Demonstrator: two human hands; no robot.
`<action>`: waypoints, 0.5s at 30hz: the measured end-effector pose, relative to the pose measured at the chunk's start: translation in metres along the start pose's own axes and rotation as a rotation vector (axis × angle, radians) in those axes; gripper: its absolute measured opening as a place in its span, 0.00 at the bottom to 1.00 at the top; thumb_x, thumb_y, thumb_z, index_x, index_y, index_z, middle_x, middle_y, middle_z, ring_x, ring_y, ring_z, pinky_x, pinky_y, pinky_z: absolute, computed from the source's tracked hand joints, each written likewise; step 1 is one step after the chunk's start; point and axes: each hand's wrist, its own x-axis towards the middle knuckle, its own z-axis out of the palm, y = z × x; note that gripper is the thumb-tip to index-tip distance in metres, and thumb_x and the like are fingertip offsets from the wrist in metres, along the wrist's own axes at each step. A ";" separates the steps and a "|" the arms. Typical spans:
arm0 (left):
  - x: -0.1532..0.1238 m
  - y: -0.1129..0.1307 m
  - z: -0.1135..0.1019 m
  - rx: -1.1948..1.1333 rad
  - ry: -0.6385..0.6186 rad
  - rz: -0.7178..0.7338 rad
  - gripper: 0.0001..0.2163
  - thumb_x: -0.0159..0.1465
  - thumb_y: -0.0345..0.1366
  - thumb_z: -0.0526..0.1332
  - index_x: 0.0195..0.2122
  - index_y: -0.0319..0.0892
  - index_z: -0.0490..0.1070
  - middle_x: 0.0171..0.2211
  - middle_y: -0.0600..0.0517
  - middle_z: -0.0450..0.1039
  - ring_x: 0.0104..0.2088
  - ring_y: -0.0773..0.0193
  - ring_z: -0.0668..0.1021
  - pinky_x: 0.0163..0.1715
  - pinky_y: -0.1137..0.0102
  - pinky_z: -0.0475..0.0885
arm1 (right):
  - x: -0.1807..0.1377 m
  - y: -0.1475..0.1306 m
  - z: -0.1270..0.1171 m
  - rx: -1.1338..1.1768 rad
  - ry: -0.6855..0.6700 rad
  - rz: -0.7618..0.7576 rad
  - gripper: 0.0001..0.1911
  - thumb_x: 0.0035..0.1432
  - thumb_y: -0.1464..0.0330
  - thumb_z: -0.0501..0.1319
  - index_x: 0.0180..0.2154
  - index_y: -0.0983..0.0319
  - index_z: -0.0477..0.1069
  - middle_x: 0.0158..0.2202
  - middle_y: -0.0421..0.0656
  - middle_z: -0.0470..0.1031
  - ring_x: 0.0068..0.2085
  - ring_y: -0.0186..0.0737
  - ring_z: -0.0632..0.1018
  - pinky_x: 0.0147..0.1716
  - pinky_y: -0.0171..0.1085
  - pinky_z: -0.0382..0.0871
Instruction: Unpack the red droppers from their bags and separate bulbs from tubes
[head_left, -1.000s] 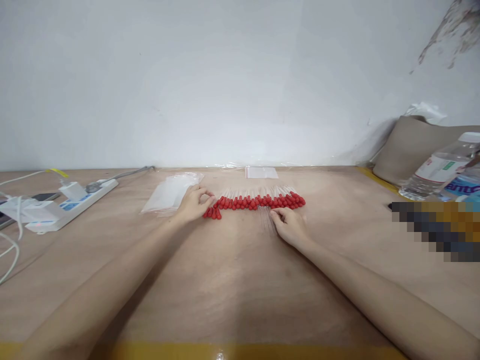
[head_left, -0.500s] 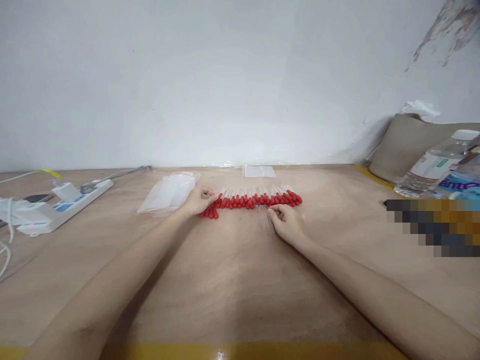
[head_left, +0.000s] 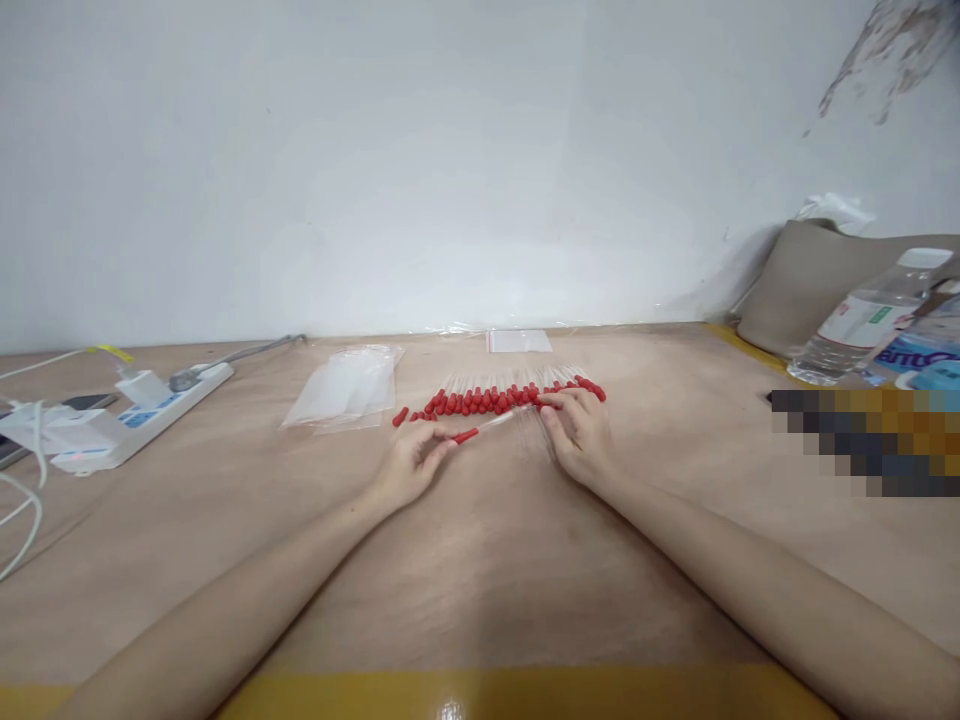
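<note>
My left hand point(head_left: 412, 462) is closed, pinching the red rubber bulb of a dropper point(head_left: 466, 436). The dropper's thin clear tube slants up to the right, toward my right fingertips. My right hand point(head_left: 581, 430) is closed at the front of the row, its fingertips at several thin clear tubes point(head_left: 532, 438) that lie on the table. Behind both hands runs a row of red-bulbed droppers point(head_left: 480, 402), side by side, their clear tubes pointing to the wall. A few loose red bulbs point(head_left: 401, 416) lie at the row's left end, partly hidden by my left hand.
Clear plastic bags point(head_left: 341, 388) lie left of the row, and another small bag point(head_left: 519, 341) lies by the wall. A white power strip point(head_left: 142, 425) with chargers and cables is at the left. A water bottle point(head_left: 862, 325) and a grey-brown bag point(head_left: 784, 285) stand at the right.
My left hand has moved from the row's left end toward the front right, bringing a red-bulbed dropper with it. My right hand stays near the clear tubes, its fingers slightly higher.
</note>
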 end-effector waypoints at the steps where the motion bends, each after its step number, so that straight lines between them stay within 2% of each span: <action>1: -0.002 0.001 0.002 0.030 0.003 0.048 0.07 0.60 0.36 0.56 0.36 0.42 0.71 0.35 0.50 0.75 0.37 0.62 0.74 0.41 0.65 0.65 | -0.001 -0.003 -0.001 -0.034 -0.024 -0.084 0.13 0.58 0.64 0.51 0.42 0.59 0.69 0.40 0.45 0.70 0.44 0.41 0.68 0.45 0.43 0.56; 4: -0.004 0.003 0.002 0.076 0.002 0.156 0.05 0.61 0.34 0.56 0.35 0.43 0.70 0.34 0.52 0.75 0.37 0.64 0.74 0.42 0.65 0.64 | -0.003 -0.011 -0.002 -0.113 -0.112 -0.296 0.14 0.57 0.63 0.54 0.45 0.56 0.68 0.43 0.43 0.70 0.46 0.40 0.68 0.48 0.45 0.50; 7: -0.006 0.006 0.001 0.090 0.029 0.185 0.03 0.60 0.33 0.57 0.35 0.43 0.69 0.34 0.53 0.75 0.36 0.65 0.74 0.42 0.65 0.63 | -0.004 -0.017 -0.001 -0.152 -0.181 -0.417 0.14 0.57 0.62 0.54 0.45 0.55 0.68 0.42 0.41 0.73 0.46 0.39 0.68 0.50 0.47 0.45; 11: -0.007 0.007 0.003 0.110 0.093 0.205 0.05 0.59 0.33 0.59 0.37 0.43 0.67 0.33 0.53 0.74 0.34 0.66 0.74 0.42 0.65 0.63 | -0.005 -0.019 0.001 -0.165 -0.198 -0.482 0.13 0.58 0.62 0.53 0.44 0.57 0.69 0.32 0.39 0.75 0.39 0.36 0.69 0.50 0.46 0.44; 15: -0.008 0.010 0.002 0.122 0.099 0.256 0.06 0.59 0.33 0.58 0.38 0.43 0.67 0.34 0.53 0.74 0.34 0.65 0.73 0.41 0.65 0.63 | -0.005 -0.022 0.003 -0.160 -0.192 -0.502 0.13 0.59 0.63 0.52 0.43 0.59 0.70 0.26 0.38 0.74 0.33 0.33 0.68 0.51 0.48 0.42</action>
